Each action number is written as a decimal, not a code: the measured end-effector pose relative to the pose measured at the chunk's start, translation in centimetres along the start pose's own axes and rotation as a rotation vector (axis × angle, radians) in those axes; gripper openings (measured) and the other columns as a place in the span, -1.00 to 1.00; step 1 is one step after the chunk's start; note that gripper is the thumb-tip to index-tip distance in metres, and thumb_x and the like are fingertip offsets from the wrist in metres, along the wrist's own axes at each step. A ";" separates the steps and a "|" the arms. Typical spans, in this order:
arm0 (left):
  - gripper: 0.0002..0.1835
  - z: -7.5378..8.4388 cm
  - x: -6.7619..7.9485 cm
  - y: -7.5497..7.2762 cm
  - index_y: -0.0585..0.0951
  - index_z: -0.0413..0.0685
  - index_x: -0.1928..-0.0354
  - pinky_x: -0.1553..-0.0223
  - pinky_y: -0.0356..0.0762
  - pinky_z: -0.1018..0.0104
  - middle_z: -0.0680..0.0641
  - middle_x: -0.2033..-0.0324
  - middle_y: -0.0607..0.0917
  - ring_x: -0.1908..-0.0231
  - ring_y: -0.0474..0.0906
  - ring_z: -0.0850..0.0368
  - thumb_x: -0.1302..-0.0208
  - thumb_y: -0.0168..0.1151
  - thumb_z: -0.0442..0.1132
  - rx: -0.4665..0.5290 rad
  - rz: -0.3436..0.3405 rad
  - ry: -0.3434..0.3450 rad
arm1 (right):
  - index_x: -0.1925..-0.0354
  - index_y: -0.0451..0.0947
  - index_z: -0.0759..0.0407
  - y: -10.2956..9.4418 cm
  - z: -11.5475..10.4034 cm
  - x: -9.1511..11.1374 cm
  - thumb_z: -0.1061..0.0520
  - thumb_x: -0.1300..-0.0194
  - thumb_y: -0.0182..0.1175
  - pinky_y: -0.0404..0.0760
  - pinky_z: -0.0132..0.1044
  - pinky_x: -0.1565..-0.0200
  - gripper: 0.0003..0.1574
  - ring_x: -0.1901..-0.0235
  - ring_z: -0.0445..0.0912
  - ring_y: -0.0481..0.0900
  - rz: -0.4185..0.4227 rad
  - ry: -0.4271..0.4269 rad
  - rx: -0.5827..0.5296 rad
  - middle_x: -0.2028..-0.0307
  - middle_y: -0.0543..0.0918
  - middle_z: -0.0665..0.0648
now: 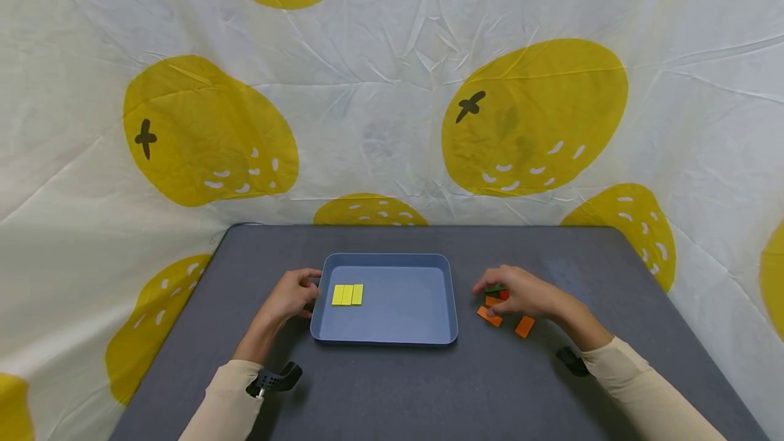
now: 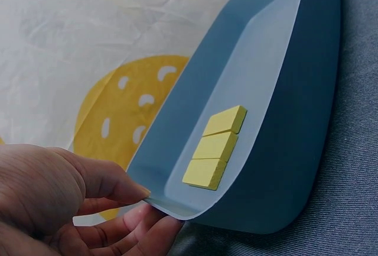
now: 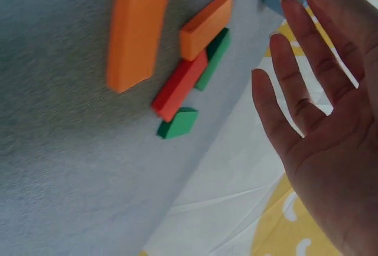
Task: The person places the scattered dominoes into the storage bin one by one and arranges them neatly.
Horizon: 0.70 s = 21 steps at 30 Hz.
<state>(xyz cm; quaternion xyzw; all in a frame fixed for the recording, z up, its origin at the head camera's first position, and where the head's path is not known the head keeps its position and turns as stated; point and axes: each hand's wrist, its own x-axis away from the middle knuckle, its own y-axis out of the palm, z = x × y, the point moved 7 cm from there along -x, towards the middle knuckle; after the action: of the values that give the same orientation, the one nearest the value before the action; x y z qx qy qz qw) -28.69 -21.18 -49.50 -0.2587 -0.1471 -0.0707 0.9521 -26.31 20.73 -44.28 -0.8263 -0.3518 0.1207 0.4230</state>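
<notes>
My left hand [image 1: 290, 297] is at the left end of a blue-grey tray [image 1: 404, 301]. In the left wrist view its thumb and fingers [image 2: 121, 182] pinch the tray's rim. Three yellow blocks [image 1: 347, 295] lie side by side inside the tray, near its left end. My right hand [image 1: 520, 292] hovers over a loose group of blocks to the right of the tray. The right wrist view shows its fingers [image 3: 292, 73] spread and holding nothing. Beneath are orange blocks [image 3: 139, 25], a red block [image 3: 180, 84] and green blocks [image 3: 179, 123], partly hidden by the hand in the head view.
The dark grey table [image 1: 392, 386] extends around the tray. A white cloth with yellow fruit prints [image 1: 380, 141] hangs behind and beside it. One orange block [image 1: 524, 327] lies apart from the group, nearer the front. Dark straps [image 1: 275, 378] are worn on both wrists.
</notes>
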 end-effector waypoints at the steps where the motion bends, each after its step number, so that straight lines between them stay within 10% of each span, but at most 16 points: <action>1: -0.47 0.0 0.0 0.0 0.47 -0.25 -0.36 0.42 0.69 0.11 -0.23 0.22 0.60 0.34 0.56 -0.02 -0.33 0.14 -0.44 0.000 0.001 0.001 | -0.07 0.66 0.17 0.1 0.1 0.1 0.18 -0.21 0.45 0.56 0.14 -0.10 -0.57 -0.04 0.17 0.59 -0.005 -0.006 0.001 -0.01 0.70 0.12; 21: -0.46 -0.1 0.0 0.0 0.47 -0.23 -0.36 0.40 0.69 0.12 -0.22 0.21 0.62 0.33 0.56 -0.01 -0.31 0.12 -0.44 -0.019 0.007 -0.003 | -0.08 0.69 0.07 1.5 1.8 1.4 0.20 -0.10 0.52 0.49 -0.15 0.01 -0.46 0.06 0.00 0.49 -0.021 -0.084 0.079 -0.02 0.68 0.04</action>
<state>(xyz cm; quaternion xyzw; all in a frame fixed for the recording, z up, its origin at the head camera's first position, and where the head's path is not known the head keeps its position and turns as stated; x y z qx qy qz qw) -28.65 -21.24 -49.59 -0.2686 -0.1471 -0.0683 0.9495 -25.49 22.17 -46.41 -0.7994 -0.3728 0.1645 0.4416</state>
